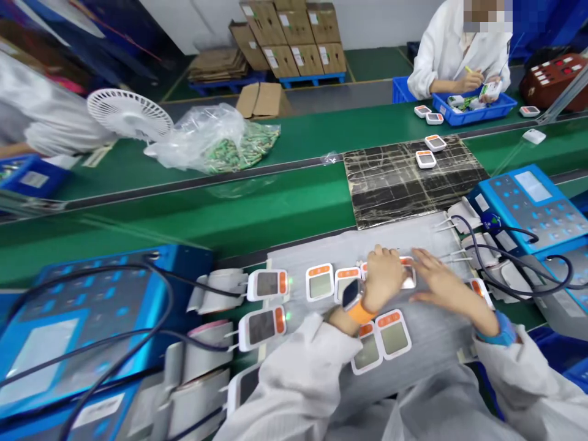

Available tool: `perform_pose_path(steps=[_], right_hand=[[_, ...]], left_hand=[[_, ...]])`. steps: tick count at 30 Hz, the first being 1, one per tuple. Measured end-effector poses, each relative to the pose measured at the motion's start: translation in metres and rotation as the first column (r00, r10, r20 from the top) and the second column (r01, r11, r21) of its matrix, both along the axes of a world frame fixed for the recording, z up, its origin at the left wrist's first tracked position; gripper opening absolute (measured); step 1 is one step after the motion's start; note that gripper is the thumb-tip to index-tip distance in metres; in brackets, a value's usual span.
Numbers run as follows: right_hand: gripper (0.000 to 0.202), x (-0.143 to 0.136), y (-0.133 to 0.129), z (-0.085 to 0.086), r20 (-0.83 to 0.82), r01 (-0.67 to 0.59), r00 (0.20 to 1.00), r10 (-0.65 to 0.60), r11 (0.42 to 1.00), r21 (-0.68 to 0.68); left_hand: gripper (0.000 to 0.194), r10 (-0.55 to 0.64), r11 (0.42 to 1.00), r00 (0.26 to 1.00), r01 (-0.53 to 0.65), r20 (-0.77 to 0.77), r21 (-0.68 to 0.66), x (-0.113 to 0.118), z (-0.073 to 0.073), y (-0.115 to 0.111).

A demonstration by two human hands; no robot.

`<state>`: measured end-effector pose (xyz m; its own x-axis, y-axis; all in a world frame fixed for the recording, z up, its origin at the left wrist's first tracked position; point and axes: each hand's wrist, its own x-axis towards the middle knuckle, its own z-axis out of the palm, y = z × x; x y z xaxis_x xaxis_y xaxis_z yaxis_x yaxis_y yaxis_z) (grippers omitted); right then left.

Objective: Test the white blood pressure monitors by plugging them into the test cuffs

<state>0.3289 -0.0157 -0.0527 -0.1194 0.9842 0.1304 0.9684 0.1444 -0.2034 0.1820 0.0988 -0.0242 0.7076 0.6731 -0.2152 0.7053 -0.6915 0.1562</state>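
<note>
"Cables (197, 283) at far L ran where?"

"Btwn a blue box (105, 300) and pale holders (225, 278). Upper lit unit (261, 285) and lower lit unit (263, 326) stood just R of those, a green glow at each one's outer end."

"Loose stuff?"

"On the grey sheet (427, 334): far-L loose unit (320, 285), then a watch-side unit (343, 285), partly hidden. Nearer the body, two more, i.e. L pair unit (367, 352) and R pair unit (394, 335), side by side."

"L hand (384, 275)?"

"Bent fingers, palm down, over the back row. Couldn't tell if it gripped anything; the hand itself blocked the view."

"And the middle unit (408, 275)?"

"Btwn the hands, just R of the L hand and just L of the R hand (441, 285). L hand was nearer, overlapping it in view; contact unclear. Long axis: couldn't tell, too much covered."

"R hand's state?"

"Released, fingers spread, nothing visible in it. Fingertips pointed L, toward that unit, from approx the same depth on the sheet."

"Anything past that?"

"Yep, a far-R unit (480, 289), partly behind the R forearm, then another blue console (542, 211)."
</note>
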Motion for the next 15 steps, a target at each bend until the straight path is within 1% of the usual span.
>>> perform_pose_path(steps=[2,3,5,6,8,9,10,11,13,14,15], right_hand=[[0.042,0.033,-0.002,0.010,-0.039,0.032,0.999,-0.030,0.999,0.034],[0.035,0.051,0.001,0.014,-0.029,0.067,0.997,-0.065,0.996,0.052],[0.033,0.083,0.016,0.017,0.042,0.096,0.994,-0.099,0.993,0.064],[0.035,0.096,0.026,0.015,0.081,0.074,0.994,-0.079,0.995,0.062],[0.036,0.114,0.046,0.007,0.151,0.020,0.988,-0.027,0.999,0.046],[0.035,0.120,0.054,0.002,0.176,0.005,0.984,-0.011,0.999,0.035],[0.034,0.123,0.061,-0.004,0.195,0.004,0.981,-0.009,1.000,0.025],[0.033,0.126,0.066,-0.009,0.203,0.017,0.979,-0.022,0.999,0.027],[0.032,0.130,0.071,-0.016,0.189,0.056,0.980,-0.066,0.997,0.056],[0.030,0.131,0.071,-0.017,0.172,0.072,0.981,-0.084,0.994,0.076],[0.027,0.132,0.071,-0.018,0.155,0.084,0.983,-0.098,0.992,0.093]], left_hand=[[0.058,0.046,0.999,0.999,-0.047,-0.014,-0.005,0.013,-0.004,-0.015],[0.062,0.073,0.997,0.997,-0.073,-0.023,-0.002,0.019,-0.007,-0.022],[0.059,0.095,0.995,0.995,-0.096,-0.034,-0.008,0.029,-0.010,-0.032],[0.055,0.086,0.996,0.996,-0.087,-0.024,-0.024,0.032,-0.011,-0.033],[0.050,0.049,0.996,0.997,-0.044,0.062,-0.079,0.037,-0.012,-0.026],[0.051,0.032,0.993,0.988,-0.014,0.151,-0.119,0.040,-0.013,-0.018],[0.054,0.024,0.986,0.964,0.021,0.266,-0.164,0.044,-0.015,-0.007],[0.058,0.033,0.976,0.919,0.055,0.394,-0.210,0.049,-0.019,0.005],[0.065,0.129,0.943,0.772,0.098,0.622,-0.317,0.061,-0.032,0.029],[0.067,0.200,0.917,0.691,0.118,0.694,-0.382,0.067,-0.041,0.039],[0.069,0.276,0.881,0.620,0.142,0.734,-0.451,0.072,-0.051,0.047]])
